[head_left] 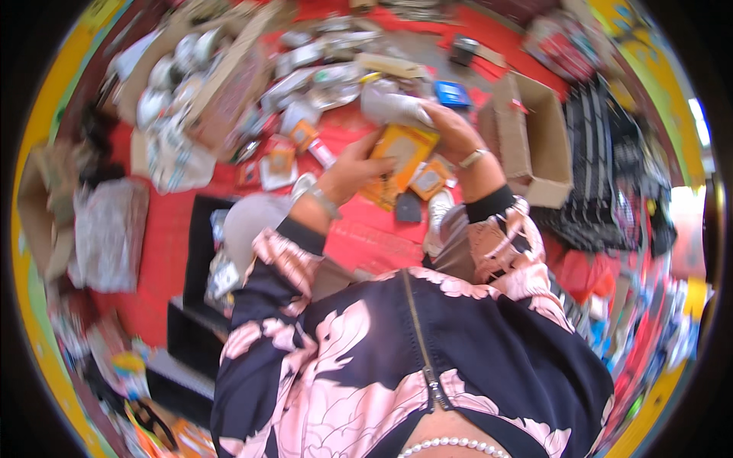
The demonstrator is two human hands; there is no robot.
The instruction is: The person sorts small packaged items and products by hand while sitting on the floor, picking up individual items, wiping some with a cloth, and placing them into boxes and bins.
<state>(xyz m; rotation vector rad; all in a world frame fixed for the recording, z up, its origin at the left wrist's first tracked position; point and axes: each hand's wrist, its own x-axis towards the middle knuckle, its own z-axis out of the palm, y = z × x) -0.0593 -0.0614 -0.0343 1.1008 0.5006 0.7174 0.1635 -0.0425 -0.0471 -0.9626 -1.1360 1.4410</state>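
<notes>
My left hand (353,169) is closed on the lower left side of a yellow packet (412,149), its thumb lying across the front. My right hand (452,131) is at the packet's upper right, closed around the right end of a whitish rounded thing (393,105); its fingers are mostly hidden and motion blurs them. Below the hands lie a dark grey flat piece (408,208) and another small orange-and-white packet (431,177). To the left of my left hand are an orange-and-white packet (303,134) and a white one with an orange front (279,164).
Red sheeting (164,252) covers the floor. A heap of wrapped goods (328,72) lies ahead, beside a blue box (452,94). An open cardboard box (527,145) stands at right near black striped bags (595,160). Another carton (229,84) holds white rolls at left, and black trays (200,267) sit nearer.
</notes>
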